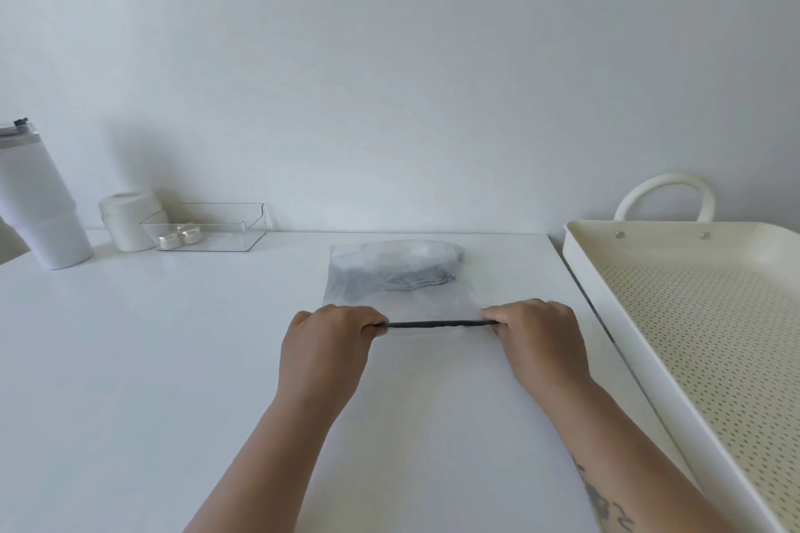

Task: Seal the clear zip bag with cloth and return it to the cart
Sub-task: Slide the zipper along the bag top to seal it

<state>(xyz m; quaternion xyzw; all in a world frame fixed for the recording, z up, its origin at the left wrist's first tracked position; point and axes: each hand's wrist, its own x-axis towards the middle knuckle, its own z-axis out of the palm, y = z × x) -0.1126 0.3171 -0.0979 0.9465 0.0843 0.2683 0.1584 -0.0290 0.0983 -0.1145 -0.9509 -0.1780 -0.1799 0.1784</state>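
Note:
A clear zip bag lies flat on the white table, with a grey-and-white cloth folded inside it. Its dark zip strip runs along the near edge. My left hand pinches the strip's left end and my right hand pinches its right end, both with fingers closed on it. The cream cart with a perforated tray floor stands just to the right of the table, its top tray holding nothing that I can see.
At the back left stand a white tumbler, a white jar and a clear plastic box holding two small silver tins. The cart's looped handle rises against the wall.

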